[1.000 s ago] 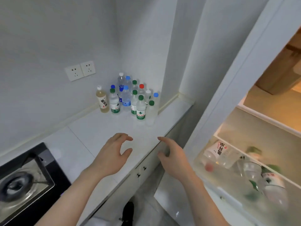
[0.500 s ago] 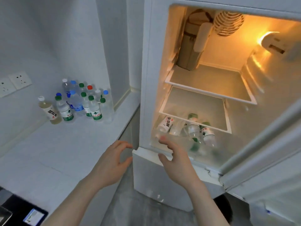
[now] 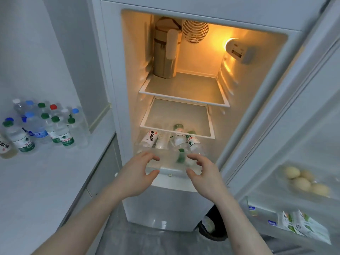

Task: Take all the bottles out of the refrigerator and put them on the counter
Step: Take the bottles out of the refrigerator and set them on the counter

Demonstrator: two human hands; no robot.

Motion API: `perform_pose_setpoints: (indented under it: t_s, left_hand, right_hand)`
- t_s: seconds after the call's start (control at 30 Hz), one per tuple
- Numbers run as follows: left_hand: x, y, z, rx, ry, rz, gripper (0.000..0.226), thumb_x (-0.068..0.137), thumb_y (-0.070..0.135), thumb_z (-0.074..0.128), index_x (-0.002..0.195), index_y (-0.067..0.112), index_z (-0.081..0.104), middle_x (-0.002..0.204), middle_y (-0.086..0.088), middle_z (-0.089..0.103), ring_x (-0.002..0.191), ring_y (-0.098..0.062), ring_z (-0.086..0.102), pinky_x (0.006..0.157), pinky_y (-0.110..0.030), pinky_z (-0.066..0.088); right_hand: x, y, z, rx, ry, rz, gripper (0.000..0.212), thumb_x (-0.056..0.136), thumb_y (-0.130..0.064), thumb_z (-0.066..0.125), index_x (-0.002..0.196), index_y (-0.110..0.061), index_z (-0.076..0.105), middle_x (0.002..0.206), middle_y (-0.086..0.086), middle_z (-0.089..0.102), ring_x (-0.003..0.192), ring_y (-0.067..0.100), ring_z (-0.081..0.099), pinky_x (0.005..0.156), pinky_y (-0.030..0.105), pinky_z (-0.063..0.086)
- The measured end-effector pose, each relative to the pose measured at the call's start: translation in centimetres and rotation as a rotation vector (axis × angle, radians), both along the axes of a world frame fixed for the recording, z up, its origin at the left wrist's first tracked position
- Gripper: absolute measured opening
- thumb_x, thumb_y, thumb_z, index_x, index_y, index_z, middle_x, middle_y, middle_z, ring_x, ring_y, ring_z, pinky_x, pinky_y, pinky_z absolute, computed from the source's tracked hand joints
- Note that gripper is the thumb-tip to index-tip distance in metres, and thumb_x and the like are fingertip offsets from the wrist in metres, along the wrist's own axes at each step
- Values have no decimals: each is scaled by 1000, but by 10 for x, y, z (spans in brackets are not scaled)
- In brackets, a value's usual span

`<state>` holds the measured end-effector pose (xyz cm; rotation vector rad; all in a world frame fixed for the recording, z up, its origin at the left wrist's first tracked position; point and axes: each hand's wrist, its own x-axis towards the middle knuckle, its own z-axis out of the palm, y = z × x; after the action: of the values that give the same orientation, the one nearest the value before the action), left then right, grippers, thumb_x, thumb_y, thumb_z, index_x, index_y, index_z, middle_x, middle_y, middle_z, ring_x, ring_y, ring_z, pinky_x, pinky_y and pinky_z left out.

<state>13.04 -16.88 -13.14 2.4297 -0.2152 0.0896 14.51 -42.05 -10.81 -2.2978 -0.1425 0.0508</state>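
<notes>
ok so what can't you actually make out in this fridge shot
- Head view: the count of bottles in the drawer; its clear front blurs them and they overlap.
- Head view: the label on the bottle at the left edge; the frame cuts it off.
- Head view: the back-row bottles on the counter; front ones hide them.
- Head view: whether the left hand or right hand touches the drawer; too blurred.

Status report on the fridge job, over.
Both hands, left hand and right hand, open, empty, at the drawer. Bottles inside. Nothing blocking.
</notes>
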Motion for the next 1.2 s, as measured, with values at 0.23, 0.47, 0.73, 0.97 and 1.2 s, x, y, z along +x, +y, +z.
perform_pose_setpoints:
  t_s: [0.23,0.47,0.73,0.97,1.2]
  left_hand:
    - [43,-67,0,92,30,74,35,92,40,64,125,34,58,130,17,54,115,-9,55,91,-31,46]
    - [91,-118,-17,206,192,202,40,90,48,61,126,32,60,131,8,57,115,-18,59,99,-40,48]
    - [162,-120,-31,317,400,199,59,89,59,58,137,25,53,144,-2,50,128,-24,53,107,-42,44]
    - [214,-121,-54,426,639,166,68,93,56,55,146,14,48,148,-11,50,132,-31,51,107,-42,44]
    - [250,-111,-75,491,814,38,78,83,59,58,144,12,52,146,-11,53,130,-32,52,111,-45,41]
  right_hand:
    - [44,-60,-5,-82,-11,62,44,92,-27,66,135,-29,58,150,-8,50,142,12,40,109,27,38]
    - [100,-91,-37,-171,63,156,50,89,-33,63,139,-29,54,158,-3,39,148,17,33,103,27,41]
    - [146,-78,-65,-247,169,87,53,88,-32,60,140,-23,51,157,-2,38,126,25,56,88,31,51]
    - [178,-69,-78,-304,247,-34,61,95,-27,52,154,-23,36,137,3,56,98,26,57,80,31,48]
    - [204,-55,-87,-364,439,-80,83,93,-23,55,161,-35,10,141,3,54,116,27,58,96,36,47]
